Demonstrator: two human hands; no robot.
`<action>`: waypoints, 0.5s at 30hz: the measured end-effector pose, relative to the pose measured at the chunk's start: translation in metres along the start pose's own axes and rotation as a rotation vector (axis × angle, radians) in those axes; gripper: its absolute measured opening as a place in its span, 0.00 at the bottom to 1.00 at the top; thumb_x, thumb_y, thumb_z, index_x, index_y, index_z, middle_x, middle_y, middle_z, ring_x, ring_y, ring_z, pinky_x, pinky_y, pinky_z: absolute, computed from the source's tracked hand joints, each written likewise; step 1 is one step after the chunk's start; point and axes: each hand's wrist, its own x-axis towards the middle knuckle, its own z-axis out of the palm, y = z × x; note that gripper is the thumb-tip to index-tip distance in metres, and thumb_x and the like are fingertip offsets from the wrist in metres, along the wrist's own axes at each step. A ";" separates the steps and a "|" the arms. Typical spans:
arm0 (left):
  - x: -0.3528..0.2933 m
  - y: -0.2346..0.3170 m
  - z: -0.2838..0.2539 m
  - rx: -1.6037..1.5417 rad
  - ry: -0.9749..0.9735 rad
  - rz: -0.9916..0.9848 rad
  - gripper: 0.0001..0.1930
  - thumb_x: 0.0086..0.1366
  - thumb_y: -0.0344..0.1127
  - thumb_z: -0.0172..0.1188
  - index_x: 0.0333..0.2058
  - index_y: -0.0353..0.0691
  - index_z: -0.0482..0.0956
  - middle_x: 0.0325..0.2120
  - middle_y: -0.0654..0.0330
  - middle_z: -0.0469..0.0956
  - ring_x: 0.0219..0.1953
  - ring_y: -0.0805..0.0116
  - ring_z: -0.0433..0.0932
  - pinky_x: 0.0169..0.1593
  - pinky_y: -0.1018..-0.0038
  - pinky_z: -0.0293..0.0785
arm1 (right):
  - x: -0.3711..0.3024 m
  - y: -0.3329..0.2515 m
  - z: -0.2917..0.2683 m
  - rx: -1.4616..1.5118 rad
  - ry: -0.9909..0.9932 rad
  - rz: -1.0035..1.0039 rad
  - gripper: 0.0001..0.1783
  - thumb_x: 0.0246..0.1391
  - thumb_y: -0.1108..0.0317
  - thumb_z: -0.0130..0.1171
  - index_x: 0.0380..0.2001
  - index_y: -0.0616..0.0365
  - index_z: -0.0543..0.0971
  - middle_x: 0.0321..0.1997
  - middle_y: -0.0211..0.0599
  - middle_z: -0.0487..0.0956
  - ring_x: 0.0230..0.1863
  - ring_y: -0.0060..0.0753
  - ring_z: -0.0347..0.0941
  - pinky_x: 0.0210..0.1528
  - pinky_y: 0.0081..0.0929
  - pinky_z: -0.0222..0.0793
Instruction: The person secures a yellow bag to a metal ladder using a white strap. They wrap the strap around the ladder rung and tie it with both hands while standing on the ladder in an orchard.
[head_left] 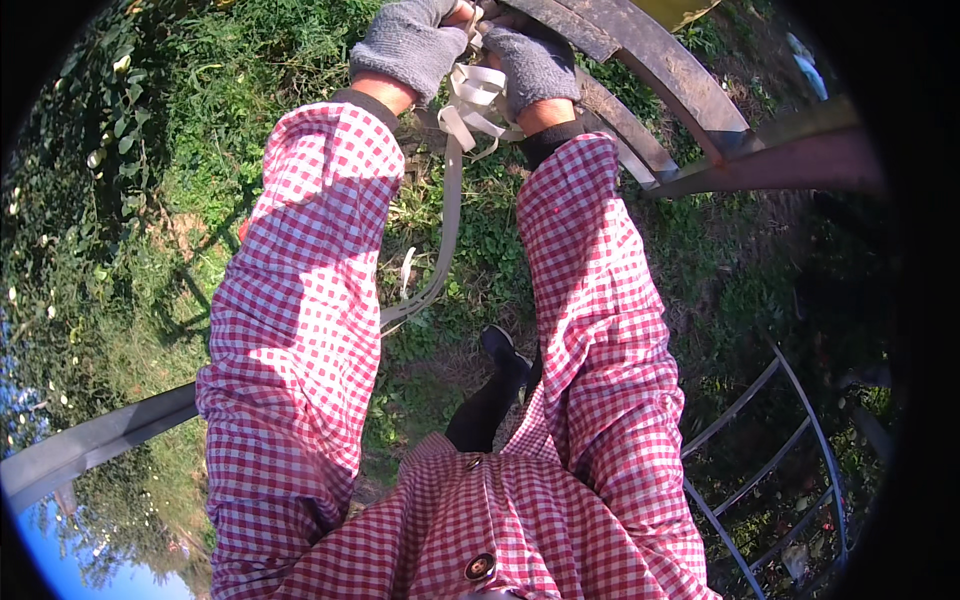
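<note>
My left hand (pixel 408 48), in a grey knitted glove with bare fingertips, is at the top of the view, its fingers closed on a flat off-white strap (pixel 478 86). Close beside it, my right hand (pixel 532 68), in a similar glove, is also closed at the strap; its fingertips are mostly hidden. Between my wrists the strap forms loose loops, and a long length of it hangs down and curves left behind my left sleeve. Right beside my right hand runs a curved, dirt-marked metal frame (pixel 655 65) with parallel bars.
A metal bar (pixel 110 440) crosses at the left behind my sleeve. A curved frame with rungs (pixel 765 470) stands at the lower right. Leafy bushes (pixel 80 150) line the left, over grass (pixel 250 60). My dark boot (pixel 505 355) is on the ground below.
</note>
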 end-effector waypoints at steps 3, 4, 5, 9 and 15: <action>0.001 0.010 0.002 0.141 -0.044 0.021 0.06 0.48 0.22 0.49 0.27 0.35 0.73 0.21 0.57 0.75 0.25 0.68 0.73 0.31 0.73 0.70 | 0.002 0.013 0.001 -0.173 0.071 -0.155 0.08 0.44 0.66 0.59 0.31 0.54 0.79 0.26 0.30 0.78 0.28 0.26 0.74 0.31 0.22 0.68; 0.001 0.012 0.003 0.151 -0.035 0.035 0.06 0.48 0.22 0.50 0.26 0.35 0.73 0.21 0.56 0.75 0.25 0.68 0.73 0.30 0.73 0.70 | 0.002 0.016 0.001 -0.228 0.090 -0.204 0.08 0.43 0.66 0.60 0.31 0.53 0.79 0.28 0.30 0.78 0.30 0.27 0.75 0.32 0.22 0.69; 0.001 0.013 0.005 0.160 -0.027 0.049 0.06 0.48 0.23 0.50 0.26 0.35 0.73 0.20 0.56 0.74 0.24 0.67 0.73 0.30 0.73 0.70 | 0.001 0.019 0.001 -0.019 0.099 -0.063 0.09 0.44 0.67 0.60 0.31 0.55 0.78 0.27 0.31 0.78 0.29 0.27 0.75 0.32 0.22 0.69; 0.000 0.004 -0.004 0.028 0.002 -0.057 0.02 0.49 0.26 0.53 0.24 0.37 0.74 0.18 0.60 0.74 0.22 0.72 0.72 0.27 0.74 0.68 | -0.020 -0.015 0.013 0.559 0.120 0.228 0.12 0.46 0.71 0.59 0.36 0.63 0.74 0.27 0.33 0.76 0.28 0.25 0.73 0.30 0.20 0.70; -0.003 0.000 0.001 -0.040 -0.019 -0.072 0.02 0.51 0.27 0.53 0.25 0.39 0.74 0.19 0.63 0.74 0.22 0.75 0.70 0.28 0.77 0.67 | -0.021 -0.017 -0.003 0.234 0.133 0.231 0.08 0.46 0.68 0.58 0.28 0.61 0.79 0.26 0.36 0.78 0.27 0.25 0.75 0.30 0.18 0.70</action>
